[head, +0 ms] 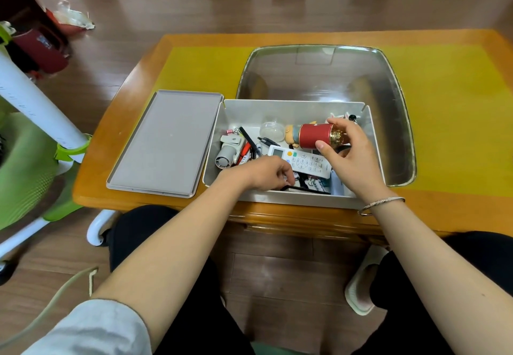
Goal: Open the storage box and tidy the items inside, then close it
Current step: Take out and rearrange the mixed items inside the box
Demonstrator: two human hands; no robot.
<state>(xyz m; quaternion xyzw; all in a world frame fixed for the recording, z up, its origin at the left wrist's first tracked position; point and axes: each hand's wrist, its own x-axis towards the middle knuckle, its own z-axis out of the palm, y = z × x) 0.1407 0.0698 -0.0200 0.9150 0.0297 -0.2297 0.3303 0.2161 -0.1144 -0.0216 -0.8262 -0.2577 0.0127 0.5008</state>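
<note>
Left hand (268, 173) fingertips curl down among the clutter, whatever they touch is hidden. White remote control (301, 161) partly covered by both hands. Small packets at the open grey storage box's (294, 113) 6 o'clock: print unreadable. Shoes at 12 o'clock cropped.
</note>
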